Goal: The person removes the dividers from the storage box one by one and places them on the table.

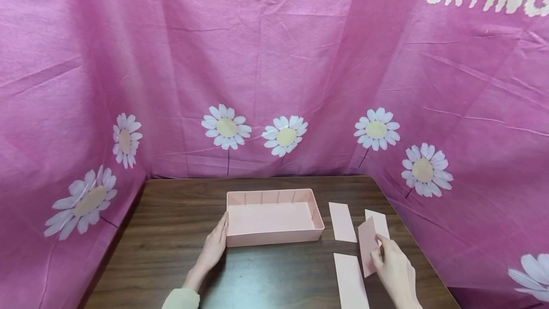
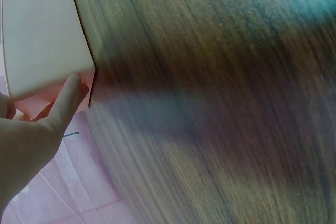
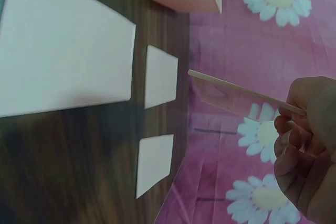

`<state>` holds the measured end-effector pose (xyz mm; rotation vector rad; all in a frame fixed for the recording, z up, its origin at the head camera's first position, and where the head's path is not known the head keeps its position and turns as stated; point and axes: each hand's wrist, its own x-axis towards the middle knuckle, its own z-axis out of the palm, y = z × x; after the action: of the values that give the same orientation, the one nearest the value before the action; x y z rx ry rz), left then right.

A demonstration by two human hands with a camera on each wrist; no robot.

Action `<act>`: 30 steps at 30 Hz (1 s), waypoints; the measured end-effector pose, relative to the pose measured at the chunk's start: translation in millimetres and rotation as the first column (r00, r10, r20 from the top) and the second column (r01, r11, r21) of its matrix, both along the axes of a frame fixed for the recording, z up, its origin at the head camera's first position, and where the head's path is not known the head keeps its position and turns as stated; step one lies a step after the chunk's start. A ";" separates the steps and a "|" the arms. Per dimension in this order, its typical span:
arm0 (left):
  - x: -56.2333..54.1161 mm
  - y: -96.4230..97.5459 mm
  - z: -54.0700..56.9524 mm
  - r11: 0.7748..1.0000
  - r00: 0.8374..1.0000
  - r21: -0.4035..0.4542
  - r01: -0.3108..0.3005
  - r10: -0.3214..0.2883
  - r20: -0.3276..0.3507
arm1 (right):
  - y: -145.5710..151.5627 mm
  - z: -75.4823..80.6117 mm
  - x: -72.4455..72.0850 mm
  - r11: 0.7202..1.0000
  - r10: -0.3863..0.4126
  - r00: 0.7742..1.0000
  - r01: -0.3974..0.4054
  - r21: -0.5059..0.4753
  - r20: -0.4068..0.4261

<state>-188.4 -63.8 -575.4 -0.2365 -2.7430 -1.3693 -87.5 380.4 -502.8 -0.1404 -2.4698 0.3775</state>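
Observation:
A shallow, open-topped pink box (image 1: 274, 238) sits on the table, with thin ridges along its inner walls. My left hand (image 1: 213, 247) rests against its left end, fingers extended; in the left wrist view the thumb lies along the corner of the box (image 2: 42, 35). Between thumb and fingers, my right hand (image 1: 396, 271) pinches a flat pink divider panel (image 1: 366, 247), held tilted above the table. The right wrist view shows this panel (image 3: 231, 86) nearly edge-on. Behind it lies a similar panel (image 1: 379, 218), partly covered by the held one.
Two more pink panels lie flat right of the box, one farther back (image 1: 342, 222) and one nearer the front (image 1: 350, 280). The dark wooden table (image 1: 180, 218) is bordered by a pink cloth (image 1: 257, 70) with daisies at the back and sides.

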 end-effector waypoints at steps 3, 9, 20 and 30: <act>0.0 -0.8 0.9 1.000 1.000 0.002 0.004 -0.004 0.011 | 4.9 -3.1 7.4 0.999 -0.029 0.999 0.030 -0.016 0.026; -0.5 -1.9 -0.7 1.000 1.000 0.005 0.001 -0.001 0.014 | 10.0 -11.8 20.0 0.995 -0.084 0.996 0.085 -0.046 0.033; -1.0 -1.0 -1.6 1.000 1.000 0.016 0.005 -0.005 0.001 | 15.1 -23.4 47.5 0.955 -0.224 0.946 0.260 -0.141 0.233; -4.5 -2.8 0.6 1.000 0.999 0.013 0.008 -0.008 0.031 | 19.0 -30.2 55.8 0.951 -0.246 0.952 0.273 -0.145 0.181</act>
<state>-192.9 -66.5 -574.8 -0.2277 -2.7607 -1.4036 -31.6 399.4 -533.0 -0.5832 -2.5309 0.4757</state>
